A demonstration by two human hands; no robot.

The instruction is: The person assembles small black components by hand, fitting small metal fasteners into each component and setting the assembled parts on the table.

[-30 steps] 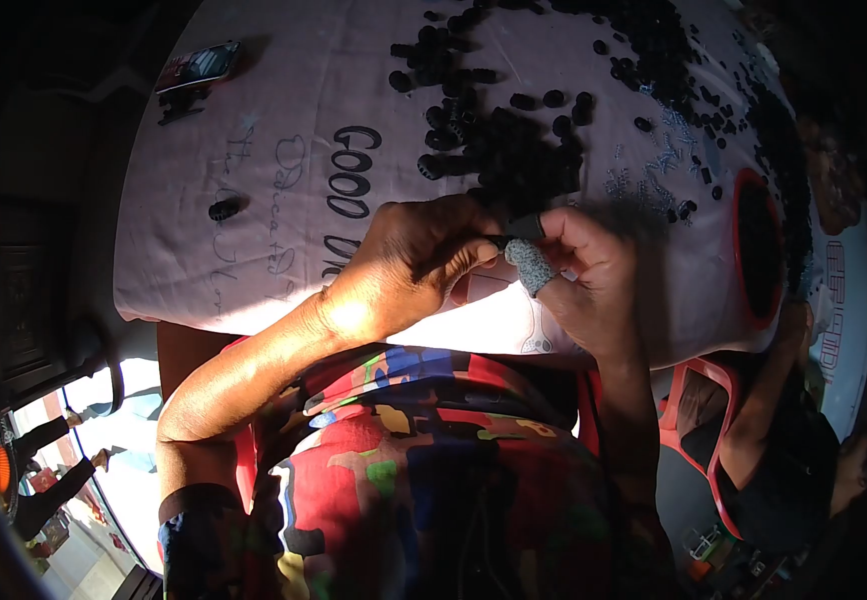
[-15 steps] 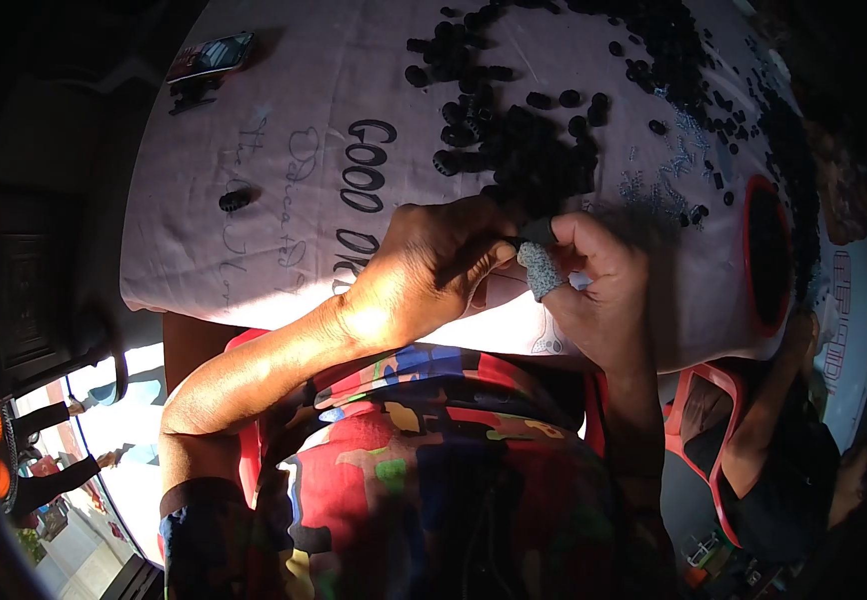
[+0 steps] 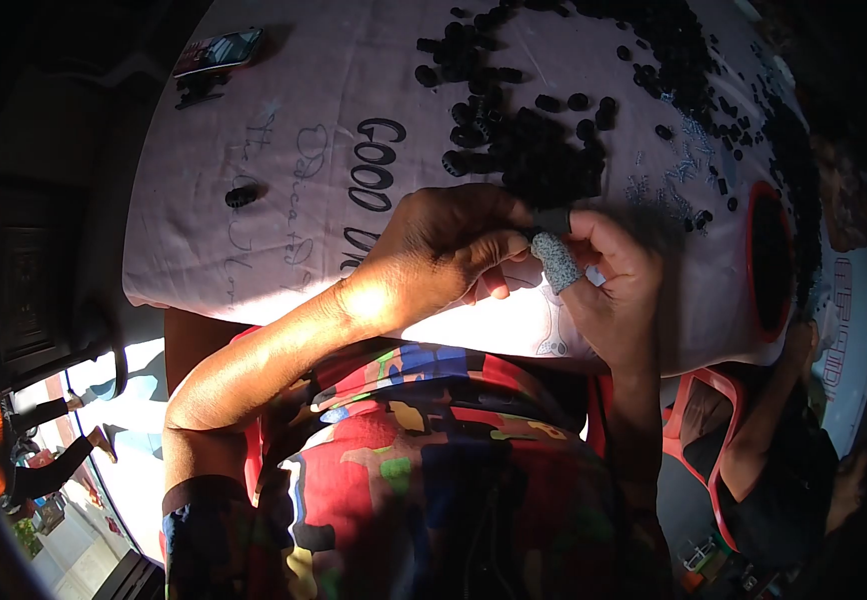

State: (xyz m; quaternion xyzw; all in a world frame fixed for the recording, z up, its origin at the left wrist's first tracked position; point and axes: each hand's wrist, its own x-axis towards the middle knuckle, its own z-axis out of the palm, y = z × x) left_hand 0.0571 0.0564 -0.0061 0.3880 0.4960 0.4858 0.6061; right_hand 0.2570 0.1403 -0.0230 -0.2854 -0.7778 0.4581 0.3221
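Observation:
My left hand [image 3: 444,245] is closed, thumb against forefinger, on a small black part [image 3: 531,232] that is mostly hidden. From the other side my right hand [image 3: 604,270] pinches the same part; its thumb wears a grey speckled cover [image 3: 556,262] and its forefinger a dark one. The fingertips of both hands meet over the pale cloth. Just beyond them lies a heap of black parts [image 3: 544,155], some round and ribbed.
Pale printed tablecloth [image 3: 304,240]. A phone [image 3: 219,52] lies at the back left, a lone black part [image 3: 243,195] nearer. Clear small pieces [image 3: 689,150], more black parts and a red-rimmed container [image 3: 754,250] are at right. Another person's arm [image 3: 769,410] is beside a red chair [image 3: 679,410].
The whole view has shifted, so the table and both hands appear slightly further right. The hands remain together on the small black part, with the left fingers slightly changed in pose.

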